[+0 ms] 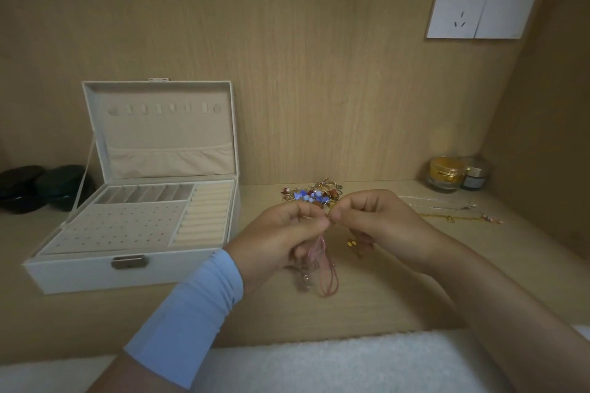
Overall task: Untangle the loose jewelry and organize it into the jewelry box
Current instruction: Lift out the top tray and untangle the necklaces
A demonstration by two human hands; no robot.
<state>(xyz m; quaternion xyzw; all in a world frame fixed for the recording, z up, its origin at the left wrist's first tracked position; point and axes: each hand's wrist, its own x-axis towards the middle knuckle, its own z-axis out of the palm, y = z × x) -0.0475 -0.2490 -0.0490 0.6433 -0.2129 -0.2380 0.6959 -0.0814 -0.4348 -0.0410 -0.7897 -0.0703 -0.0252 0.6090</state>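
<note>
My left hand (281, 233) and my right hand (367, 220) meet above the wooden shelf, fingertips together, both pinching a tangle of pink cord necklaces (325, 268) that hangs down between them with small metal charms at its lower end. Behind the hands lies a heap of loose jewelry (314, 193) with blue, white and gold beads. A thin gold chain (453, 217) lies stretched out to the right. The white jewelry box (95, 274) stands open at the left, its lid upright, showing ring rolls, an earring panel and small compartments.
Two dark round cases (38, 185) sit behind the box at the left. A gold cream jar (445, 174) and a smaller jar (475, 175) stand in the back right corner. A wall socket (482, 8) is mounted above. White fluffy fabric (319, 364) runs along the front edge.
</note>
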